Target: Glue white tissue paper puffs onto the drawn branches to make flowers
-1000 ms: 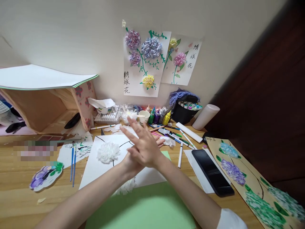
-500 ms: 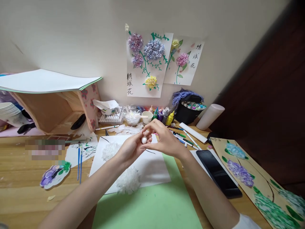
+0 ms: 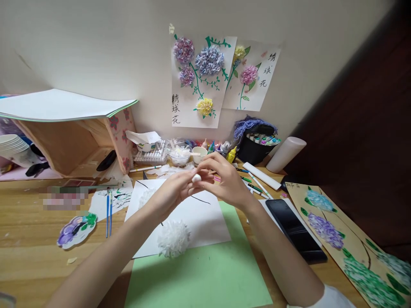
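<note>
My left hand [image 3: 178, 187] and my right hand [image 3: 226, 179] meet above a white paper [image 3: 208, 226]. A small white lump, like soft clay [image 3: 196, 178], sits between their fingers; the left thumb and fingers are closed round it. The curled fingers and thumb of my right hand press at its right side. Below my wrists, a fluffy white paper pompom flower [image 3: 174, 238] rests on the lower part of the paper. Another white pompom flower [image 3: 146, 197] is partly hidden by my left forearm. Dark curved lines are drawn on the paper.
Under the paper lies a green sheet [image 3: 199, 280]. A phone [image 3: 295, 231] and a painted flower board [image 3: 353, 239] are at right. Paintbrushes [image 3: 108, 214] and a paint palette [image 3: 76, 231] are at left. Pens, a paper cup [image 3: 199, 154] and paint bottles [image 3: 231, 155] stand behind.
Both hands have risen slightly, and the white lump has turned from a round ball into a more pointed-looking shape between the fingers. The view has shifted a little.
</note>
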A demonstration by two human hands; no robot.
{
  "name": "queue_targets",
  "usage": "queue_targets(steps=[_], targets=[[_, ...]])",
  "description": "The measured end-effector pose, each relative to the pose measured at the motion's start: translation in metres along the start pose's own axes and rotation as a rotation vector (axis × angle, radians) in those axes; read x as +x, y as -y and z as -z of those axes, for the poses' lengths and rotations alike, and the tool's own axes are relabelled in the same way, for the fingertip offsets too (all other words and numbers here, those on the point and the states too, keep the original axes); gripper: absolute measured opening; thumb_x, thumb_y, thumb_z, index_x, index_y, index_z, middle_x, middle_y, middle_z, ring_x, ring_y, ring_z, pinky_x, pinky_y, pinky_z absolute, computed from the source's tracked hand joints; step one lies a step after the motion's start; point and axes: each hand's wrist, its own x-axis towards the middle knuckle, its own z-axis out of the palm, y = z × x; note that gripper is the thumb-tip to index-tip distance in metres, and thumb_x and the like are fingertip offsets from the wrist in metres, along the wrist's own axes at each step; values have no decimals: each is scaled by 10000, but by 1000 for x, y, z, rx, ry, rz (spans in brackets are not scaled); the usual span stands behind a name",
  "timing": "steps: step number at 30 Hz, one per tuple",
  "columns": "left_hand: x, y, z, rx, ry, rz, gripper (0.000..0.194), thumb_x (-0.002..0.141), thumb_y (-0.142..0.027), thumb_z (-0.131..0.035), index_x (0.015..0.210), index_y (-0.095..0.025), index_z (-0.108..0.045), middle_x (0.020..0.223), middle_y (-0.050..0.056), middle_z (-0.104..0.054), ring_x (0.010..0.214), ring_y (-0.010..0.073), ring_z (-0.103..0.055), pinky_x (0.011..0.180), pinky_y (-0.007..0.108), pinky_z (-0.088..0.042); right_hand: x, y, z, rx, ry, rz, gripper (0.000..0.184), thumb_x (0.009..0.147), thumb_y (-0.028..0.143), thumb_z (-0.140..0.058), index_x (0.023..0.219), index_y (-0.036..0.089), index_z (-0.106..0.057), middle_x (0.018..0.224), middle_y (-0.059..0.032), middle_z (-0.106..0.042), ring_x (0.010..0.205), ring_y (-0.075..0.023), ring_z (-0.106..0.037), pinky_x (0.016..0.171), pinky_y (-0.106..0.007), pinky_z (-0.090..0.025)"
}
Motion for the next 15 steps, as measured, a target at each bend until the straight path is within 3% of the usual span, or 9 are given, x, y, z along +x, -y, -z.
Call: queue_targets(steps=[4, 7, 9, 12, 15], targets=[[-1, -14, -8, -155, -59, 21, 475, 892, -393, -382, 1260, -97, -436, 1123, 150, -613, 1049, 224, -588, 995, 395, -392, 2, -11, -1, 120, -33, 11, 118, 785, 235, -628, 900, 223, -653, 1098, -59, -584, 1093, -201, -519, 972, -364, -384], [-7, -20, 0, -54, -217, -23, 575, 884, -434, -359, 1355, -114, -282, 1279, 177, -498, 1115, 238, -546, 991, 419, -394, 3, -28, -5, 401, -64, -197, 144, 810, 304, -595, 918, 213, -625, 1043, -56, -647, 1047, -194, -572, 926, -363, -433], [-17, -17, 22, 160, -426, -130, 579, 873, -437, -378, 1357, -135, -275, 1361, 162, -412, 1177, 237, -493, 998, 410, -389, -1, -43, -13, 586, -75, -373, 205, 812, 357, -578, 951, 208, -593, 979, -58, -676, 978, -188, -610, 853, -355, -479], [-38, -1, 77, 679, -774, -254, 537, 836, -443, -411, 1279, -141, -382, 1345, 153, -419, 1197, 261, -455, 990, 435, -380, -18, -68, -34, 643, -43, -528, 283, 713, 363, -673, 934, 195, -614, 977, -60, -680, 935, -181, -619, 860, -344, -475], [-63, 20, 131, 1171, -914, -89, 478, 833, -413, -350, 1169, -95, -471, 1251, 186, -487, 1212, 282, -421, 1025, 446, -318, -43, -88, -60, 594, 32, -652, 307, 679, 371, -686, 916, 178, -658, 989, -72, -668, 854, -177, -618, 787, -330, -497]])
